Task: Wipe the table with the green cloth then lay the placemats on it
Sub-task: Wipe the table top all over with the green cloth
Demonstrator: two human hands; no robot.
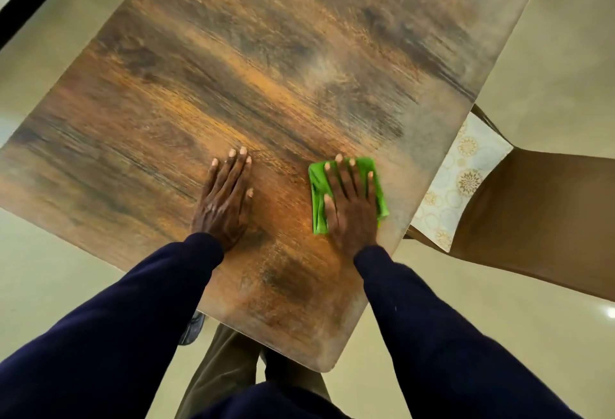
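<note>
Merely pressed flat-palmed by the right grip (352, 210), the green cloth (317, 185) could slip off the worktop (266, 69) edge — left grip (223, 202) flat, empty.

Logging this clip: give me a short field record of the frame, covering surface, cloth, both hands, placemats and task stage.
surface: dark wood-grain rectangular table
cloth: folded bright green cloth, flat on the table near its right edge
right hand: flat on the cloth, fingers straight, pressing it
left hand: flat on bare tabletop, fingers straight
placemats: pale gold-patterned placemat on the brown chair beside the table; count unclear
stage: wiping; no placemat on the table yet
</note>
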